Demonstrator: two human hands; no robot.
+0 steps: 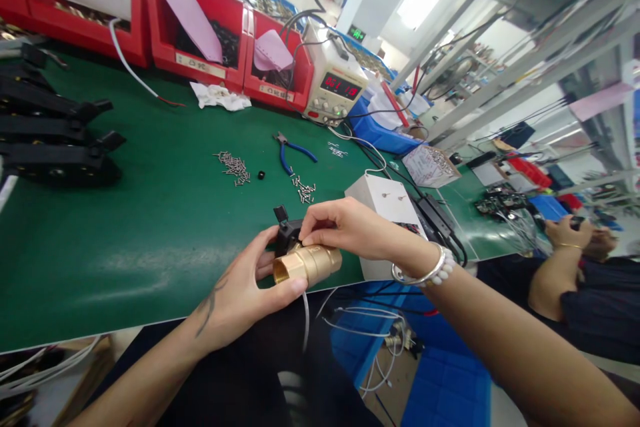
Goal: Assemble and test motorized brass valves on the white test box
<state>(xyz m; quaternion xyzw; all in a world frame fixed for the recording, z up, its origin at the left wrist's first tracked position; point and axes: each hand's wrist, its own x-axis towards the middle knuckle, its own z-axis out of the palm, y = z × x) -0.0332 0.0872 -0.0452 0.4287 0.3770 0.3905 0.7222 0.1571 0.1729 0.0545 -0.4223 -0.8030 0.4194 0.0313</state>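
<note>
A brass valve point(307, 263) is being held just over the near edge of the green bench point(165, 227), a little toward six o'clock from the middle of the view. It is being gripped by the left hand point(245, 290), which is being curled around it from eight o'clock, with the thumb pressed under the open threaded end and the fingers wrapped behind. A black part point(287, 233) is being carried on top of the valve at its eleven o'clock. It is being pinched by the fingertips of the right hand point(345, 227), which is being held in from four o'clock with its fingers drawn together; a bracelet point(425, 270) is being worn on that wrist. At twelve o'clock from the valve, screws point(304, 190) and blue pliers point(293, 150) are being left loose on the bench. A white box point(383, 203) is being kept just beside the right hand at two o'clock. Farther off at twelve o'clock, a power supply point(335, 87) is being run with red digits lit. Red bins point(210, 27) are being lined along the far edge at eleven o'clock. At three o'clock, another person's hands point(575, 233) are being held together over something too small to tell.
</note>
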